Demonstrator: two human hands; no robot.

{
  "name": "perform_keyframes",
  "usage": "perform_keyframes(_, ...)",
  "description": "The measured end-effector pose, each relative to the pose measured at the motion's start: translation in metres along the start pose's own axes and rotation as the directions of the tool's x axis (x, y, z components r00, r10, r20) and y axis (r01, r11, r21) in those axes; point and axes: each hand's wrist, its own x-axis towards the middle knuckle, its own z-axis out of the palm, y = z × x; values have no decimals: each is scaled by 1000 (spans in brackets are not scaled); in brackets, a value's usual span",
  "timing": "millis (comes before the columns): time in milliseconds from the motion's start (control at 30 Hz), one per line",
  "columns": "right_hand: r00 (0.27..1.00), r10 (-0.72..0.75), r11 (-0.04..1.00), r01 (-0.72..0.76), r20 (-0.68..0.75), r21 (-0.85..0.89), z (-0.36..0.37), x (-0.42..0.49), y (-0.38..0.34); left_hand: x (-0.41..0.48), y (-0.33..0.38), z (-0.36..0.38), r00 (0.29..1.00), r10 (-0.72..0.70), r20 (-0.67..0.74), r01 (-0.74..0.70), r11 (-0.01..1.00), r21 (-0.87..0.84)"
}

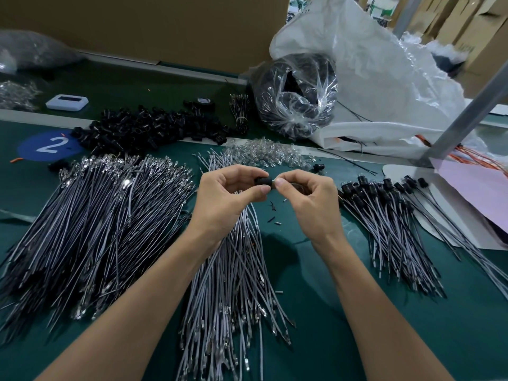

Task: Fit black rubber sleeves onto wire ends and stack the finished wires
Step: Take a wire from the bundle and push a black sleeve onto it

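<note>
1. Left hand (229, 195): thumb and curled forefinger pinch a black rubber sleeve (262, 180), held above the green table (316, 312).
2. Right hand (305, 200): thumb and forefinger closed on a small part (273, 180) at the sleeve's end, too small to identify.
3. Both forearms reach in from below, hands raised over loose grey wires (233, 270).
4. Finished wires (384, 215) lie stacked at right.

A green table (330, 312) carries a blue sticker marked 2 (50, 145); just right of the sticker lies a heap of black sleeves (148, 127); on its near side, a broad wire bundle (90, 215); farther right, loose grey wires (233, 284), then sleeved wires (390, 224); beyond it, a white device (66, 102)
</note>
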Motion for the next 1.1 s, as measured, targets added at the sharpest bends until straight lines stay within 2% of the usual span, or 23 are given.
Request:
perform_keyframes(433,997,-72,990,73,18,-121,1,-1,-2,1,0,2,1000,15,-15,-14,1000,11)
perform_keyframes(800,994,-81,993,88,77,-81,2,-1,-1,0,-3,2,1000,7,17,-8,1000,26)
perform_keyframes(967,990,-78,982,96,118,-160,0,0,1,0,-4,2,1000,-9,-18,9,1000,5)
perform_keyframes(1100,990,-54,994,66,127,-92,-3,2,0,1,-3,0,999,-15,-48,15,1000,-1)
